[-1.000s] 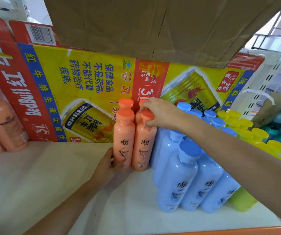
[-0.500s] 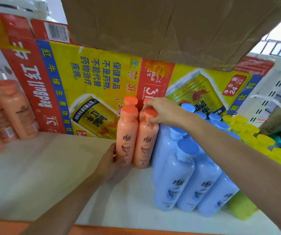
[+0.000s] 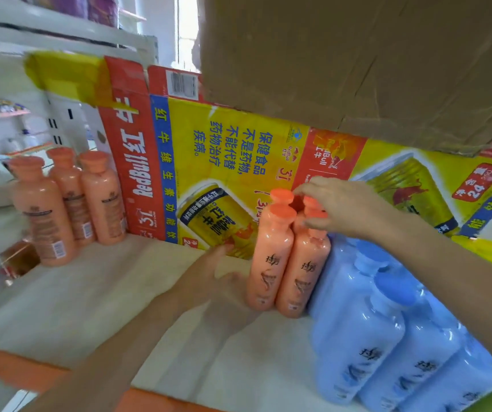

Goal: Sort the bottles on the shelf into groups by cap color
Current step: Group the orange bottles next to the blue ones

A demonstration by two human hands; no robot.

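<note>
Pinching an orange cap (image 3: 313, 202) in the cluster of orange bottles (image 3: 271, 263), the right grip (image 3: 340, 208) has blue bottles (image 3: 357, 337) packed just beneath it, while the released left grip (image 3: 206, 275) is beside the cluster over open white shelf (image 3: 90, 292), carton wall (image 3: 209, 162) behind.

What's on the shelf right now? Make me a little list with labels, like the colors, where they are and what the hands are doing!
Far left: left orange bottles, three, standing
Middle: middle orange bottles, a tight cluster, standing
Right: blue bottles, packed against the middle orange bottles
Right hand: fingers curled over the middle orange bottles' caps
Left hand: open, by that cluster's base; touching or not, unclear
Under them: shelf, white
Behind: Red Bull box
Above: brown box
</note>
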